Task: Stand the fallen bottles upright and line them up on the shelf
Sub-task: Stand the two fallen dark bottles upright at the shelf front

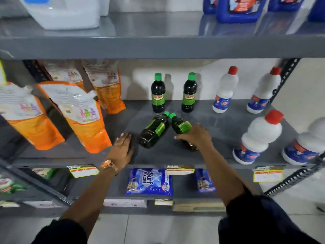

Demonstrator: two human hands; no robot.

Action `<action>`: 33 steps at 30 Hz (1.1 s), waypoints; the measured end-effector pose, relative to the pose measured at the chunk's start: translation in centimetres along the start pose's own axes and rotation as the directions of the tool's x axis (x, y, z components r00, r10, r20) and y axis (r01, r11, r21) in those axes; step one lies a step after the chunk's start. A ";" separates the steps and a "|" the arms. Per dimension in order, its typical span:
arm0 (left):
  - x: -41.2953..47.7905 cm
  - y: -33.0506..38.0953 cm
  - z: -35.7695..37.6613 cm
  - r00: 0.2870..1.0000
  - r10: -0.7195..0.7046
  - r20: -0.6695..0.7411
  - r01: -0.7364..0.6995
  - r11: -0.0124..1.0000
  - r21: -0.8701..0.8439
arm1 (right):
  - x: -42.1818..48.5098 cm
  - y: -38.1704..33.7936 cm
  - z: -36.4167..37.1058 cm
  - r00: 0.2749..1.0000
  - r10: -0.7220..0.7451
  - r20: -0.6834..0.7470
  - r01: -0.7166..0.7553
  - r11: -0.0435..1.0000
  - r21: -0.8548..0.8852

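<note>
Two dark bottles with green caps and green labels lie on their sides on the grey shelf (pixel 219 124), caps nearly touching. My right hand (pixel 195 135) is wrapped over the lower body of the right fallen bottle (pixel 181 126). The left fallen bottle (pixel 153 131) lies free, with my left hand (pixel 123 148) flat on the shelf just to its left, fingers spread, not touching it. Behind them two matching bottles stand upright near the back wall, one on the left (pixel 158 93) and one on the right (pixel 189 93).
Orange refill pouches (pixel 82 117) lean on the left of the shelf. White bottles with red caps (pixel 260 138) stand on the right. Jugs sit on the shelf above, detergent packets (pixel 149 181) on the shelf below. Yellow price tags (pixel 180 169) hang on the front edge.
</note>
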State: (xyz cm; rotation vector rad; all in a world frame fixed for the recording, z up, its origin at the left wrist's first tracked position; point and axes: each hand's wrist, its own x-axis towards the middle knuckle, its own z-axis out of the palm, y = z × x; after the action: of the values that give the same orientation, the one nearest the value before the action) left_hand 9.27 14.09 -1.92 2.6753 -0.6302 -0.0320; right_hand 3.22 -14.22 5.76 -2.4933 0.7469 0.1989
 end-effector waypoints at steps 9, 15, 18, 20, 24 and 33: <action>1.6 -0.7 1.2 0.996 0.084 -0.023 -0.081 0.991 0.109 | 1.9 1.4 3.2 0.866 -0.064 -0.495 0.253 0.911 0.325; 1.6 -1.1 1.8 0.993 0.101 -0.067 -0.093 0.989 0.116 | 3.5 1.3 4.6 0.772 0.108 -0.627 0.448 0.608 0.656; 1.6 -1.1 1.7 0.988 0.117 -0.097 -0.106 0.988 0.113 | 4.1 1.3 4.6 0.796 0.093 -0.598 0.432 0.605 0.669; 1.6 -1.1 1.7 0.986 0.121 -0.114 -0.109 0.988 0.108 | 4.2 1.9 5.0 0.805 0.065 -0.589 0.427 0.625 0.653; 1.7 -1.1 1.8 0.983 0.126 -0.136 -0.111 0.987 0.113 | 3.9 3.0 5.9 0.786 0.069 -0.614 0.399 0.702 0.590; 1.6 -1.0 1.6 0.980 0.133 -0.145 -0.115 0.986 0.122 | 3.8 3.2 5.9 0.819 0.017 -0.573 0.376 0.740 0.558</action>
State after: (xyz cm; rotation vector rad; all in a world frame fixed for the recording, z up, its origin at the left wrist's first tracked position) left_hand 10.99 13.59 -3.69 2.7067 -0.7685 0.2482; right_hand 4.70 -15.19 -1.73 -1.8941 0.6147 -0.7749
